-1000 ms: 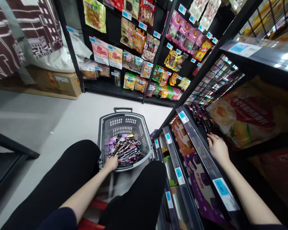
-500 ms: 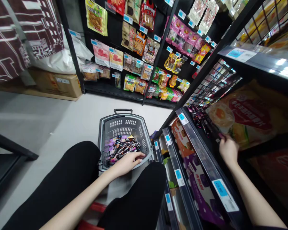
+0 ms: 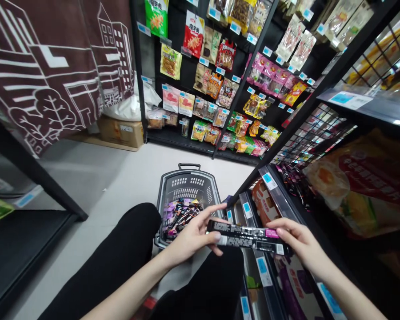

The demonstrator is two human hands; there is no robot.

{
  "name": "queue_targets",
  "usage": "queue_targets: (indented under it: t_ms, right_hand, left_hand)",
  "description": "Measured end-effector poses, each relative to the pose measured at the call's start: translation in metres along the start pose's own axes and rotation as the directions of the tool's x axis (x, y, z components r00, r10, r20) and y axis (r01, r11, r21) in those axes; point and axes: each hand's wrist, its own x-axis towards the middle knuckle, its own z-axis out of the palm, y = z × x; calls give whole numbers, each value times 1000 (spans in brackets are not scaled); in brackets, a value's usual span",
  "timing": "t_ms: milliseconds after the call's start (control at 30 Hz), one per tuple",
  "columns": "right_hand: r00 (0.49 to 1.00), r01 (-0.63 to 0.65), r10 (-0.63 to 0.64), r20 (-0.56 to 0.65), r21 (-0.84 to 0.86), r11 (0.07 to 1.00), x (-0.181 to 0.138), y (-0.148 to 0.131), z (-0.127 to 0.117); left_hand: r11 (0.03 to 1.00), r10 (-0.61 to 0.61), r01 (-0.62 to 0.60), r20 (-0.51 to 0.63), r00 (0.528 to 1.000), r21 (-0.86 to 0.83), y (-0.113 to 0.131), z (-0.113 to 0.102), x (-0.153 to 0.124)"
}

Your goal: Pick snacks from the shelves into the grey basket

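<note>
Two slim black stick packets (image 3: 246, 235), printed with pale text and a pink patch, lie side by side above my right knee. My left hand (image 3: 196, 231) has its thumb over their left end, with the index finger stretched out above. At the other end, the fingers and thumb of my right hand (image 3: 298, 240) pinch the packets. Beyond my left hand stands a grey shopping basket (image 3: 216, 189) on the floor. Inside it lies a heap of similar small black and purple packets (image 3: 183, 213), partly covered by my left hand.
More dark packets (image 3: 295, 182) lie on the right-hand shelf beside a large yellow bag (image 3: 363, 178). Hanging snack bags (image 3: 226, 55) fill the rack ahead. A cardboard box (image 3: 122, 131) sits by a brown printed curtain (image 3: 60, 58). A black shelf (image 3: 30, 235) stands left.
My right hand has come from the shelf to the middle with the black packets. My left hand has risen from the basket and taken their left end. The view has shifted left.
</note>
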Motion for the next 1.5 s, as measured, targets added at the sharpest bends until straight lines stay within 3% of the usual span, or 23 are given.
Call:
queue_targets:
  t_ms: [100,200,433,667,867,1033,1133,1267,1367,1500]
  right_hand:
    - [994,-107,101,40,226,968,-3,20,13]
    - [997,-73,77,-1,300,951,-4,30,13]
    - [997,-74,78,-2,270,960,-3,28,21]
    - [998,-69,66,22,217,974,-7,33,27]
    - [989,-146,137,52,295,944,-10,34,25]
    - [992,-129,120,48,282,951,-11,29,24]
    - [988,-155,153,28,215,964,-12,24,27]
    - [981,-146,150,-125,44,988,-14,20,32]
    - [981,-80,69,-180,-55,995,-15,21,33]
    - [986,-33,11,-168,-129,991,-16,23,34]
  left_hand:
    - [993,-25,36,-97,995,111,2,5,-2]
    - [980,-34,68,-181,983,188,1,6,-1]
    - [918,59,20,-186,981,397,3,9,-1]
    - [978,-34,75,-209,977,193,-8,13,0]
    - [981,-27,70,-229,973,181,-13,16,2]
    - [971,-55,95,-183,982,221,-9,17,1]
    - [932,17,54,-190,982,358,-7,21,-2]
    - [892,182,-20,-318,930,451,-11,29,-4]
    - [936,103,22,-336,936,350,-16,32,-3]
    - [972,-197,213,-149,969,102,-21,30,1]
